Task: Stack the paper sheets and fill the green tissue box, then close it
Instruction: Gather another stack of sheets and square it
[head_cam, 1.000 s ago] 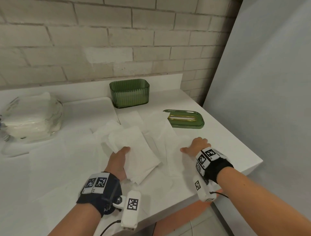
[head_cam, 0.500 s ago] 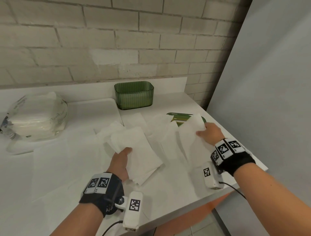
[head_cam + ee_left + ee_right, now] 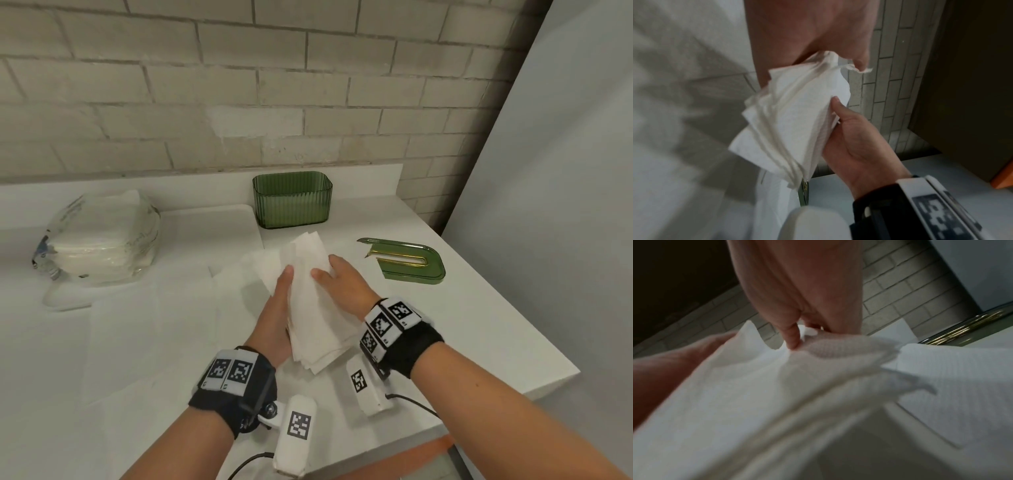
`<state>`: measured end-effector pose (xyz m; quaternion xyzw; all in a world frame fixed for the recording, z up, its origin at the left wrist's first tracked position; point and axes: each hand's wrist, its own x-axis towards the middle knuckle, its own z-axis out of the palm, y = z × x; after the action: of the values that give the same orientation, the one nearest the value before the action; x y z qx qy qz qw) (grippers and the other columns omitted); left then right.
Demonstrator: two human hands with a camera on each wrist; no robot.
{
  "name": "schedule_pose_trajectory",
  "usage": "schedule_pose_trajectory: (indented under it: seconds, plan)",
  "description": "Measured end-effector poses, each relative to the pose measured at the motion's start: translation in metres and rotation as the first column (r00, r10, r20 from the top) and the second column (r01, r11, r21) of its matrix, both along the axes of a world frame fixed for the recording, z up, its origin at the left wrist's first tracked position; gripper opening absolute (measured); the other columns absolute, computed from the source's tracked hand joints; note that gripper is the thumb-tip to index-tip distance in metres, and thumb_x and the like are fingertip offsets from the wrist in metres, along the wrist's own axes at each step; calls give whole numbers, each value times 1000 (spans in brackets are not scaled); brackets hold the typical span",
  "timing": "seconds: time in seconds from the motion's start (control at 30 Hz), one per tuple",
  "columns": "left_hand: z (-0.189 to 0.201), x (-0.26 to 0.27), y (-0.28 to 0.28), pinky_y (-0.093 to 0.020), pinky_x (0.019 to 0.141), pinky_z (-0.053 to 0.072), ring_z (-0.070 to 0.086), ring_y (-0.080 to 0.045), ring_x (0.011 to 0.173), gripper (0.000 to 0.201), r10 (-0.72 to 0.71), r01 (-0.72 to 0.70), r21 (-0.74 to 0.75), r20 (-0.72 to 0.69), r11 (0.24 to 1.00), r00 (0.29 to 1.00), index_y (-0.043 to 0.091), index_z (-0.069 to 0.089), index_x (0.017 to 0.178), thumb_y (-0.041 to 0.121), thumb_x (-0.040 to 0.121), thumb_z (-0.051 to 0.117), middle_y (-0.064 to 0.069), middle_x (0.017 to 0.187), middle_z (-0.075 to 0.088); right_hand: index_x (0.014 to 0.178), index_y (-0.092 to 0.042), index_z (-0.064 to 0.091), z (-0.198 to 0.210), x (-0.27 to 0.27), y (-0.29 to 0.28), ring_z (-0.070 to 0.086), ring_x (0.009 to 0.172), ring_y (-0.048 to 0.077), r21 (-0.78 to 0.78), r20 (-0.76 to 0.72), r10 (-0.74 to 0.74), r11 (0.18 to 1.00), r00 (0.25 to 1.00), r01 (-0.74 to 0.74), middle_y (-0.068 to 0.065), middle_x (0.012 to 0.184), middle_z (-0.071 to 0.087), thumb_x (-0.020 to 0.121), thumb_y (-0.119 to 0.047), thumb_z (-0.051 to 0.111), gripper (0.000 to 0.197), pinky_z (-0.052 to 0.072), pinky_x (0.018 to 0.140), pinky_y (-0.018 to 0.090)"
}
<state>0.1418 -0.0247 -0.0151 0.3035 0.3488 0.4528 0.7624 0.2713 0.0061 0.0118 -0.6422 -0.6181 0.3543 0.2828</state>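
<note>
White tissue in a clear plastic pack [image 3: 102,240] sits far left, a spare supply by the look of it. At the centre the left hand [image 3: 277,318] and right hand [image 3: 342,284] come together, both clamped round the stack of sheets [image 3: 315,308], likely to square its edges. Behind stands the green box [image 3: 293,200], open to receive it. Its lid [image 3: 407,262] lies to the right, out of the way.

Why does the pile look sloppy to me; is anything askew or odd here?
Yes. The stack of paper sheets, held by the left hand and right hand, is fanned, with edges and corners misaligned at its near end. More sheets lie loose on the counter. The lid lies apart from the green tissue box.
</note>
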Motion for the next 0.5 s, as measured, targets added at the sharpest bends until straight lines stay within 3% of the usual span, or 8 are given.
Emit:
schedule_pose_trajectory:
  seconds: [0.1, 0.17, 0.27, 0.37, 0.43, 0.5]
  plan:
    - [-4, -2, 3, -45, 107, 39, 56, -24, 121, 58, -18, 24, 86, -67, 996, 998, 19, 54, 132, 56, 88, 50, -8, 129, 61, 106, -10, 43, -2, -4, 0, 35, 123, 28, -18, 51, -43, 999, 998, 44, 12, 129, 35, 99, -34, 36, 26, 31, 106, 39]
    - [-3, -1, 4, -44, 104, 42, 60, -24, 117, 57, -1, 10, 109, -86, 994, 996, 17, 55, 131, 50, 84, 56, -8, 125, 64, 109, -13, 39, -2, 0, 0, 35, 121, 25, -23, 0, -54, 998, 999, 54, 9, 130, 32, 99, -35, 34, 25, 31, 104, 36]
    - [-4, -1, 10, -45, 99, 47, 63, -26, 112, 55, 53, -41, 104, -112, 994, 992, 16, 55, 129, 41, 81, 67, -8, 121, 66, 121, -18, 30, -4, 9, 0, 48, 107, 18, -61, -241, -34, 998, 970, 20, 2, 121, 40, 98, -36, 38, 30, 40, 95, 32]
    - [-6, -3, 16, -48, 98, 48, 63, -29, 110, 43, 107, -91, 99, -177, 991, 978, 12, 55, 128, 24, 87, 65, -11, 120, 66, 132, -29, 20, -8, 20, 0, 55, 111, 20, -190, -518, -60, 981, 853, -46, 1, 126, 50, 93, -31, 54, 52, 47, 98, 39]
    - [-4, -3, 17, -47, 95, 49, 64, -29, 106, 37, 164, -132, 142, -247, 981, 955, 11, 56, 125, 18, 89, 62, -12, 118, 67, 134, -17, 32, -8, 22, -3, 58, 113, 21, -191, -553, 14, 971, 833, -143, 3, 129, 56, 93, -21, 55, 47, 51, 92, 35]
    - [4, -3, 18, -45, 93, 51, 66, -26, 103, 38, 219, -150, 228, -315, 962, 924, 11, 57, 123, 20, 87, 65, -9, 114, 68, 130, -17, 43, -5, 22, -4, 59, 115, 21, -110, -521, 108, 975, 847, -192, 4, 127, 60, 95, -16, 51, 36, 52, 89, 32]
